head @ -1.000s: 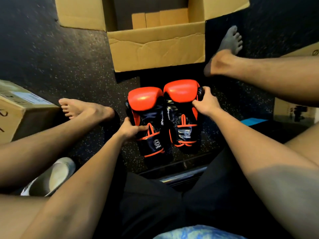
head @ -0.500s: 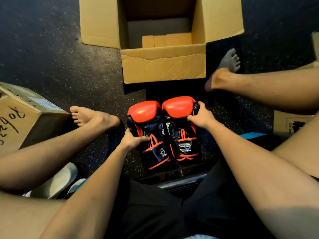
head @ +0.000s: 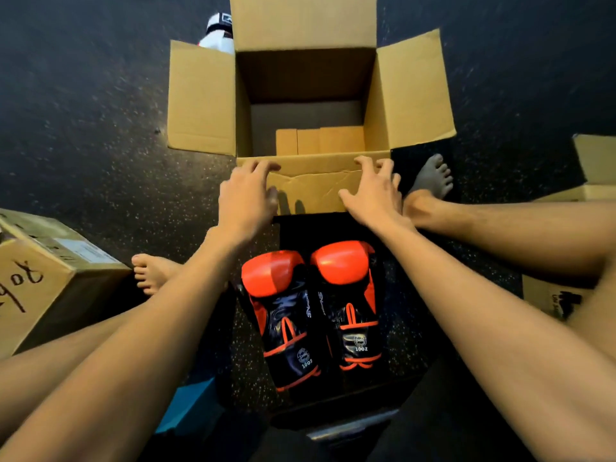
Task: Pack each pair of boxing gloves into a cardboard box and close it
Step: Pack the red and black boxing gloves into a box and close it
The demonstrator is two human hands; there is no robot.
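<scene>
A pair of red-and-black boxing gloves (head: 311,315) lies side by side on the dark floor between my legs, marked 10OZ. Beyond them stands an open cardboard box (head: 311,185) with all flaps folded outward; a folded cardboard piece lies inside. My left hand (head: 248,195) reaches over the left end of the box's near flap, fingers spread and slightly bent, holding nothing. My right hand (head: 375,191) reaches over the flap's right end in the same way, fingertips at the flap's fold. Whether the fingertips touch the cardboard I cannot tell.
A closed cardboard box with handwriting (head: 43,275) sits at the left. Another box (head: 580,201) stands at the right edge behind my right leg. A white glove (head: 218,33) shows behind the open box's left flap. A blue object (head: 190,405) lies by my left thigh.
Both hands let go of the gloves and moved forward to the open box's near flap. The gloves now lie on the floor. The camera tilted forward, showing more of the box.
</scene>
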